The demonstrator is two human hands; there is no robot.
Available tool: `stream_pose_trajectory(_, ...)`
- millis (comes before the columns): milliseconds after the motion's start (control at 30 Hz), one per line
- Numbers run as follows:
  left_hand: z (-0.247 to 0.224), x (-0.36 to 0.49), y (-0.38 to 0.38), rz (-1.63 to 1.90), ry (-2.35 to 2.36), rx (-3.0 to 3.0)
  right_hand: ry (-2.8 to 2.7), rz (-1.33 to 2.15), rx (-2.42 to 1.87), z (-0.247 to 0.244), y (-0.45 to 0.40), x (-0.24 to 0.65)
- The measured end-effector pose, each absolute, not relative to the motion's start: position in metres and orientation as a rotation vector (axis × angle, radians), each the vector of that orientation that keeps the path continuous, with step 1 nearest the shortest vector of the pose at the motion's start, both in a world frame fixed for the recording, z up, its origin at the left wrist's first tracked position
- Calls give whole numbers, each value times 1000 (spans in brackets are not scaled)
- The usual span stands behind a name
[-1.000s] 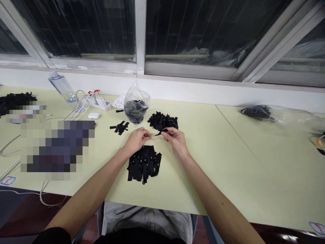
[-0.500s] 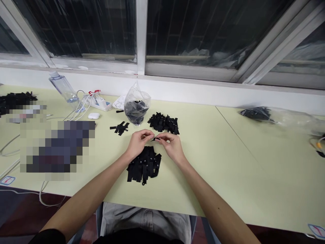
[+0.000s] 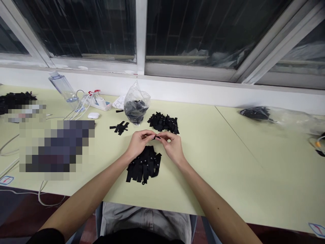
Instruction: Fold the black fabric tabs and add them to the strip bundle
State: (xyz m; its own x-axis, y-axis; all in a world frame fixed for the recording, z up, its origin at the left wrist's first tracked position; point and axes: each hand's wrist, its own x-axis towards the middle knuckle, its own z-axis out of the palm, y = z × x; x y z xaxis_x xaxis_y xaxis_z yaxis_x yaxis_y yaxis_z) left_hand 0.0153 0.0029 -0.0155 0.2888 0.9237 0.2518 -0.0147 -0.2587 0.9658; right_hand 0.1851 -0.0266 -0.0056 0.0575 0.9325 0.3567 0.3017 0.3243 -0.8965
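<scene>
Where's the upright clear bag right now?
In the head view, the clear bag stands slightly left of centre, beyond the left hand, with the far pile of black strips close on its right.

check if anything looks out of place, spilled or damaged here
Nothing looks spilled or damaged. One black strip lies alone left of the bag, apart from the piles, like a stray. A cable also loops slackly over the front edge of the table. The pixelated areas can't be judged.
</scene>
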Motion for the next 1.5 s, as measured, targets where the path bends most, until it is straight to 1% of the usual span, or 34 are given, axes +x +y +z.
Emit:
stream_pose_trajectory(567, -12, 13, -1, 1122, 888, 1667, -1489, 588, -1262, -8, -27, 185)
stream_pose_trajectory(1033, -8, 12, -6, 1166, 938, 1715, -1545, 565, -1312, -10, -30, 185)
stream_pose_trajectory(1267, -7, 15, -5, 1172, 941, 1718, -1525, 619, -1290, -8, -24, 187)
stream_pose_trajectory(1500, -7, 14, -5, 1135, 1013, 1891, -1453, 761, -1175, -9, -18, 193)
